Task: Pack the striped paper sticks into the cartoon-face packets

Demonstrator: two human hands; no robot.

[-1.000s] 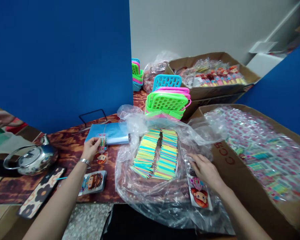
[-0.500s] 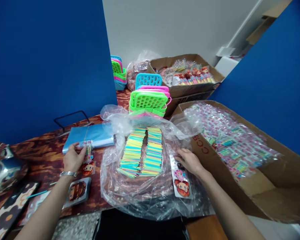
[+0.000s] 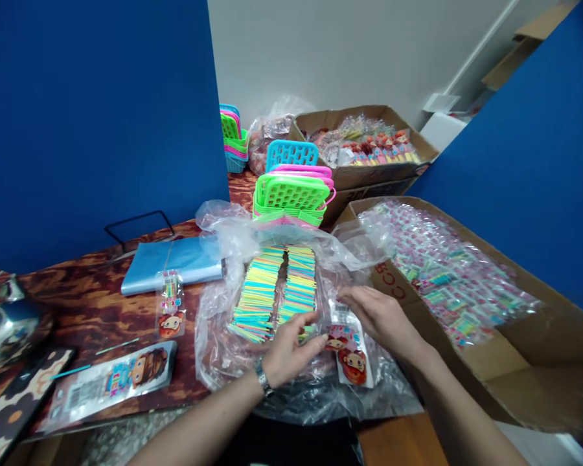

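Observation:
Near the front right of the work surface, my right hand [image 3: 386,320] is bent over the upper end of a printed packet [image 3: 342,336], its thumb hidden. This packet appears raised and bent above another packet [image 3: 354,367] with a red-haired cartoon figure. My left hand [image 3: 290,349] hovers over the front of the stick pile, thumb and fingers apart, the thumb tip close to the raised packet's left edge. Two rows of thin coloured sticks [image 3: 257,294] lie in a clear plastic bag [image 3: 214,349]. A filled packet [image 3: 171,304] rests on the table at left.
Brown-haired figure packets [image 3: 116,382] lie front left beside a patterned phone case [image 3: 17,404] and a metal kettle [image 3: 14,323]. Blue plastic sheets [image 3: 172,262] sit behind. Coloured baskets [image 3: 291,188] stand at the back; a carton [image 3: 515,375] of filled packets is at right.
My left hand has left the filled packet and moved right, over the front of the sticks. Beneath my right hand, the upper packet has lifted and bent.

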